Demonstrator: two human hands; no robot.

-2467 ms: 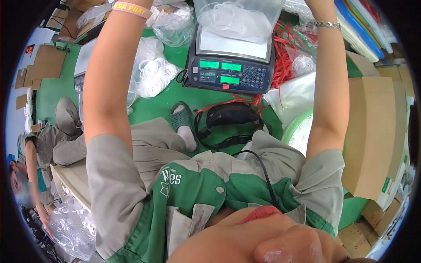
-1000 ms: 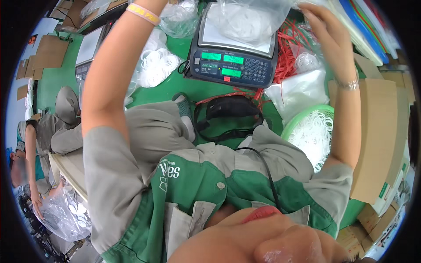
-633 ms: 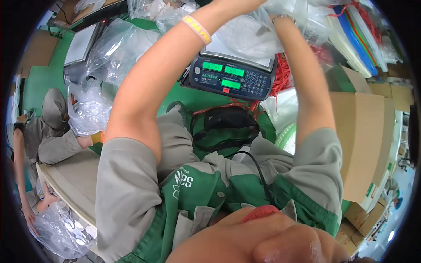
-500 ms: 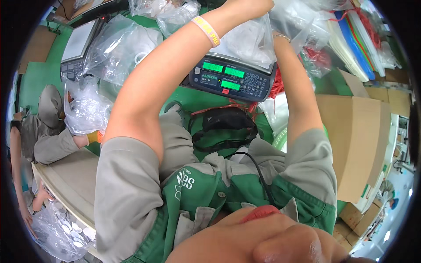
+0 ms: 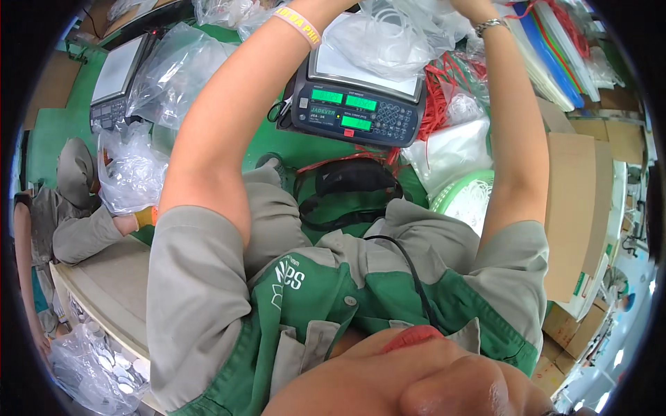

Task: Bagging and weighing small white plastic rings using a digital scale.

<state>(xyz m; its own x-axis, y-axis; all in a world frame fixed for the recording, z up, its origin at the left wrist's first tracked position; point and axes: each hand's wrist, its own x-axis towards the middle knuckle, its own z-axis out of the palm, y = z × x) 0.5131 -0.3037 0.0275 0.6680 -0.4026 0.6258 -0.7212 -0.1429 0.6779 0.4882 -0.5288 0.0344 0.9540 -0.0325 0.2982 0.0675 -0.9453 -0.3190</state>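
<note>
A clear plastic bag with white ring-shaped pieces lies on the plate of a dark counting scale, whose green displays are lit. Both my arms reach forward on either side of it. My left hand is mostly cut off by the top edge, just beyond the bag's left side; its fingers are out of sight. At the bag's far right, my right hand is also cropped by the frame, next to loose clear plastic, so its grip does not show.
Red plastic string hangs right of the scale, above a green basket with white pieces. A cardboard box stands at right. Another scale and filled clear bags are at left. A person's leg shows at far left.
My hands have moved apart, the right one going rightward and the left one toward the top edge. The bag now lies lower on the scale plate, with its rings showing more.
</note>
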